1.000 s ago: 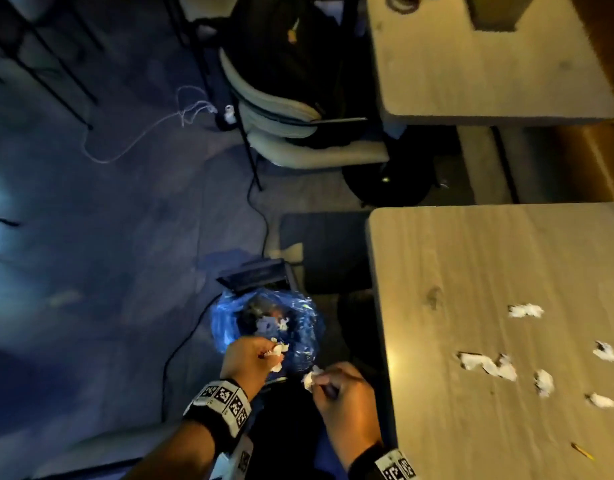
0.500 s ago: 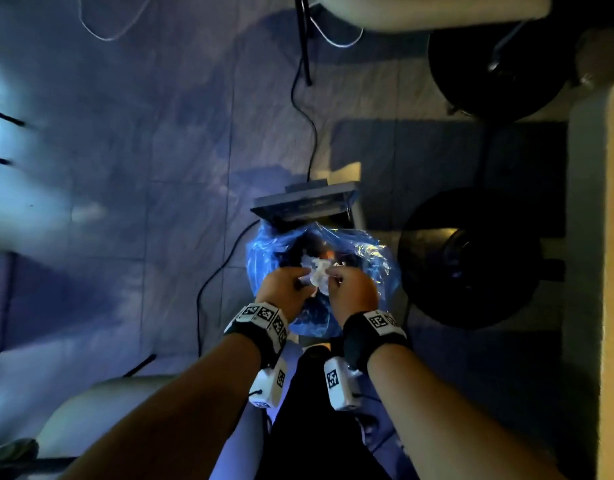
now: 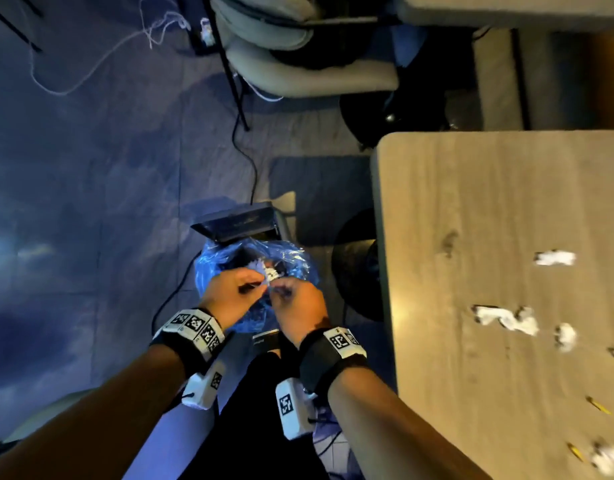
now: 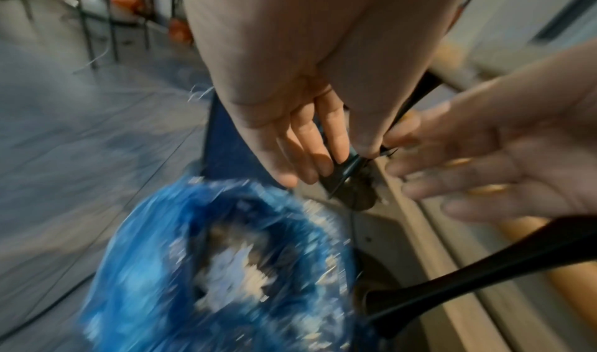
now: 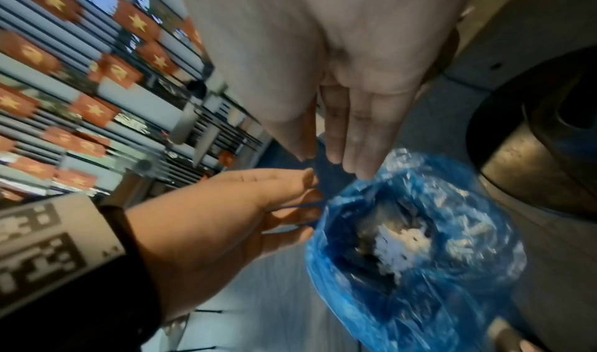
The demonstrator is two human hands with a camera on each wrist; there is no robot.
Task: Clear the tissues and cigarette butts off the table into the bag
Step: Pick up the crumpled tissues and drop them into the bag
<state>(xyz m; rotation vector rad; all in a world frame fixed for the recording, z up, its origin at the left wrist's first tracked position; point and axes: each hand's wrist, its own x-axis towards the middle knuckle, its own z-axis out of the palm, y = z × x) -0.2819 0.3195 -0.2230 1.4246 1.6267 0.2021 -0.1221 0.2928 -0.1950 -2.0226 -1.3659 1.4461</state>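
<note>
A blue plastic bag (image 3: 208, 271) stands open on the floor left of the table (image 3: 472, 202), with white tissue (image 5: 404, 240) lying inside it. Both hands hover just above its mouth, fingertips nearly meeting. My left hand (image 3: 257, 289) has straight fingers (image 4: 307, 153) and holds nothing. My right hand (image 3: 281, 293) is the same, its fingers (image 5: 355, 148) stretched out over the bag's rim (image 5: 420, 168). On the table lie several white tissue scraps (image 3: 506, 318) and two yellow cigarette butts (image 3: 598, 405).
A dark flat lid or box (image 3: 236, 223) sits on the floor right behind the bag. The table's round black base (image 3: 354, 265) is to the bag's right. Cables (image 3: 243, 147) run across the floor, and a chair (image 3: 298, 71) stands further back.
Half a second ago both hands pinched a tissue wad above the bag. Now the fingers have spread and the wad lies in the bag. The head view has swung back to show the table.
</note>
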